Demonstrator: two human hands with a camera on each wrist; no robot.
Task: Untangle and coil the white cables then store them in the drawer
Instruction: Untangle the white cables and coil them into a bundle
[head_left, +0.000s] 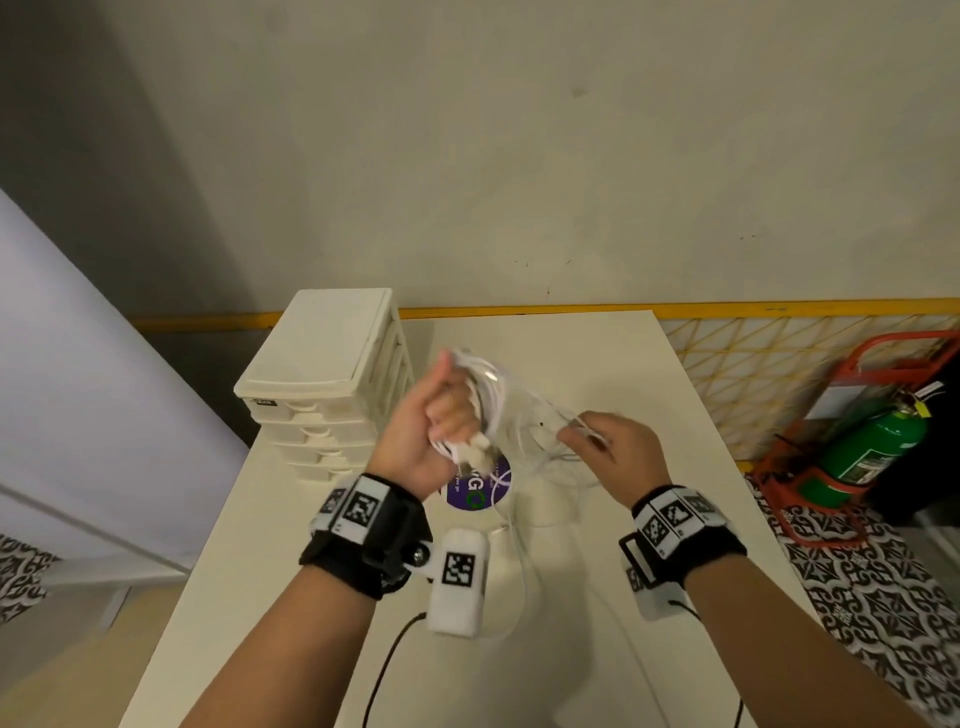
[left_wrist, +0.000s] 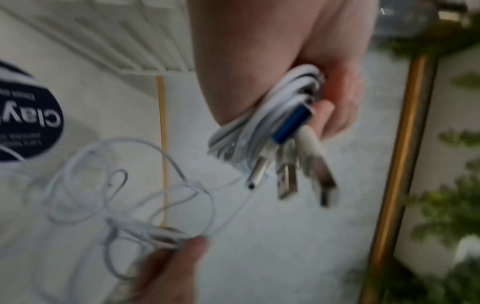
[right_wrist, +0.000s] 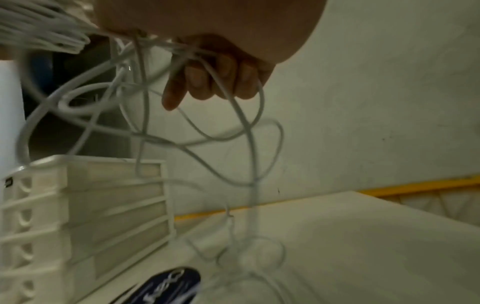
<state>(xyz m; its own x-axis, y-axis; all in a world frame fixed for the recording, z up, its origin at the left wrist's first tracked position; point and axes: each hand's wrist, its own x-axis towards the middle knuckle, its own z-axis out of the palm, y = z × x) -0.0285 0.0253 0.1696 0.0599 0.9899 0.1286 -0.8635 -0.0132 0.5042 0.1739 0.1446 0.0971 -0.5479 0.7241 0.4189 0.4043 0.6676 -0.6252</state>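
Observation:
My left hand (head_left: 441, 421) is raised above the white table (head_left: 649, 395) and grips a bundle of coiled white cables (head_left: 480, 387). In the left wrist view that cable bundle (left_wrist: 265, 115) shows several plugs (left_wrist: 287, 181) hanging out below the fist, one with a blue sleeve. My right hand (head_left: 597, 439) pinches a thinner white cable (head_left: 540, 431) whose tangled loops (right_wrist: 187, 131) hang down to the table. The white drawer unit (head_left: 327, 384) stands at the table's back left, its drawers closed.
A round purple sticker (head_left: 480, 486) lies on the table under the hands. A yellow lattice fence (head_left: 769, 374) runs behind and to the right. A green extinguisher (head_left: 872, 447) in a red stand sits on the patterned floor at right.

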